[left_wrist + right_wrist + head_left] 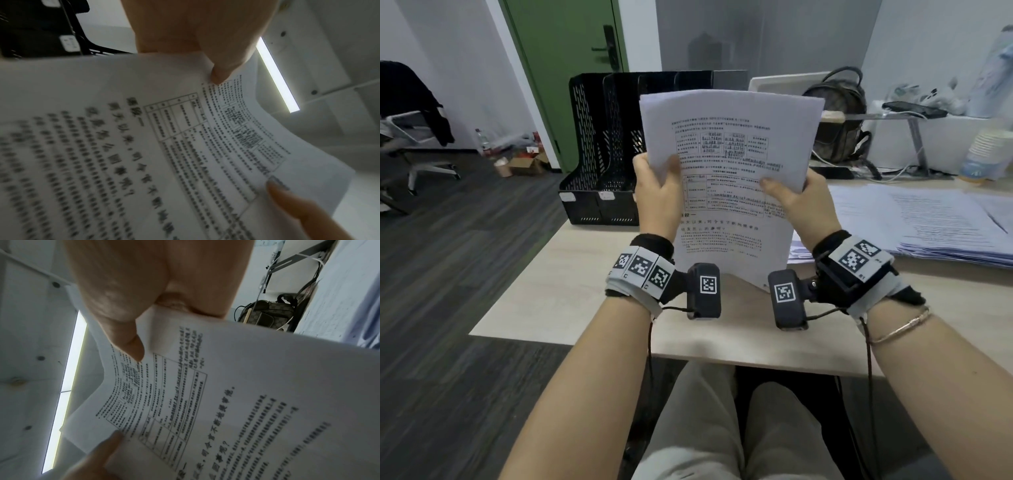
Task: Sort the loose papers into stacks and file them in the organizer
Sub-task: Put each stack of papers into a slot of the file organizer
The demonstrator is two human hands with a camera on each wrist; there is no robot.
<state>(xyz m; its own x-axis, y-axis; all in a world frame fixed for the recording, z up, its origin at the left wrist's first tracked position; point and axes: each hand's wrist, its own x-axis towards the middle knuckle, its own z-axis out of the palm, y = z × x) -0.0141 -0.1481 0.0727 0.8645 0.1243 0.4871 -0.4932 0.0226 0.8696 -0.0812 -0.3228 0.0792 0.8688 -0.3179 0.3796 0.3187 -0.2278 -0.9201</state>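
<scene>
Head view: the person holds a sheaf of papers (729, 161) upright over the table (571, 294), in front of the black mesh organizer (599, 147) that stands at the table's far left. The left hand (657, 195) grips the sheaf's left edge and the right hand (801, 202) its right edge, thumbs on the printed face, the other fingers hidden behind. The lower edge appears to rest on or just above the tabletop; which cannot be told. A further spread of loose papers (928, 222) lies flat to the right. Judged as light, thin and limp: the top corners stand unsupported, so a two-sided hold at mid-height suits it, and the sheets could slide against one another or crease if pinched hard. The front page carries Chinese print, tables and a larger heading; it is too small to read reliably. The organizer bears two pale labels on its front lip, illegible. A patterned bag (839, 116) sits behind.

Left wrist view: the left thumb (222, 71) presses the page near its edge, and the sheet bows away beyond it, confirming little stiffness. The right thumb tip (281, 191) shows at the opposite edge. The text is blurred.

Right wrist view: the right thumb (131, 344) clamps the sheaf against the fingers behind. Several sheet edges show there, slightly fanned. The print is blurred; the monogram on the bag (267, 313) cannot be made out.
</scene>
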